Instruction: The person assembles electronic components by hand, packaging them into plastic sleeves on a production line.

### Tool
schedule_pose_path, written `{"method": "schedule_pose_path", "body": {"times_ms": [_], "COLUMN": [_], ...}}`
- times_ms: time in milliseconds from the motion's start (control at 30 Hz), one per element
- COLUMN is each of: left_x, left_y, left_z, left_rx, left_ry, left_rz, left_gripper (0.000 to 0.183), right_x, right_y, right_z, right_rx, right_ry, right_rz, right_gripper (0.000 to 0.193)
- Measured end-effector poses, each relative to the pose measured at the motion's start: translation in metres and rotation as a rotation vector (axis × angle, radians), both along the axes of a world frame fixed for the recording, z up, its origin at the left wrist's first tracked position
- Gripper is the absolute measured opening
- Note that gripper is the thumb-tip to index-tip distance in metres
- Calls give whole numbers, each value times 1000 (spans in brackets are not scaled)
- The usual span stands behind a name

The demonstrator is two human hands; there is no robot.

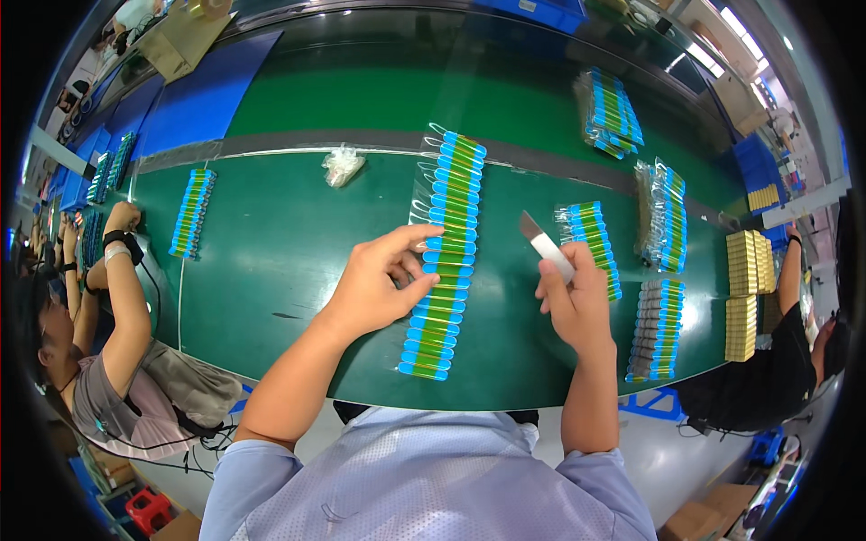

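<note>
A long overlapping row of blue-and-green strips with rounded ends [448, 270] lies lengthwise before me on the green table, with clear film and white loops along its upper left edge. My left hand [379, 284] rests at the row's left edge. Its index finger and thumb touch the strips some way apart, and the other fingers curl beneath. To the right of the row, my right hand [579, 302] is closed around the white handle of a small knife [552, 255]. The knife's short grey blade points up and left, apart from the strips.
Similar rows lie to the right [591, 239] and left [192, 212], with bagged stacks [613, 113] farther back. A crumpled plastic clump [343, 166] sits near the table's far strip. Yellowish stacks [741, 298] stand at the right. Co-workers sit at the left [117, 361] and right [767, 379].
</note>
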State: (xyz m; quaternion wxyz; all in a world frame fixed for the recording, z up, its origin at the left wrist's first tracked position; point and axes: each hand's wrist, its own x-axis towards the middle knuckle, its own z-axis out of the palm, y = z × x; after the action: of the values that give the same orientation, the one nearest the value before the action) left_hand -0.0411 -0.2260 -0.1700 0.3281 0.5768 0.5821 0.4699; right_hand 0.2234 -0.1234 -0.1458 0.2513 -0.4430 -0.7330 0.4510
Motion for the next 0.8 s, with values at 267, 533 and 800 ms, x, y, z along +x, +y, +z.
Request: {"method": "schedule_pose_path", "body": {"times_ms": [267, 533, 800], "left_x": [1, 7, 5], "left_y": [-4, -8, -7], "left_z": [8, -1, 6], "left_rx": [-143, -184, -253], "left_ry": [-451, -462, -378], "left_rz": [-69, -181, -186], "left_gripper": [66, 65, 86], "right_x": [-9, -29, -19], "right_y": [-8, -25, -24], "right_z": [5, -1, -16], "right_rx": [695, 654, -200], "right_ry": [-226, 84, 846], "right_rz": [169, 374, 230], "right_gripper": [6, 16, 21]}}
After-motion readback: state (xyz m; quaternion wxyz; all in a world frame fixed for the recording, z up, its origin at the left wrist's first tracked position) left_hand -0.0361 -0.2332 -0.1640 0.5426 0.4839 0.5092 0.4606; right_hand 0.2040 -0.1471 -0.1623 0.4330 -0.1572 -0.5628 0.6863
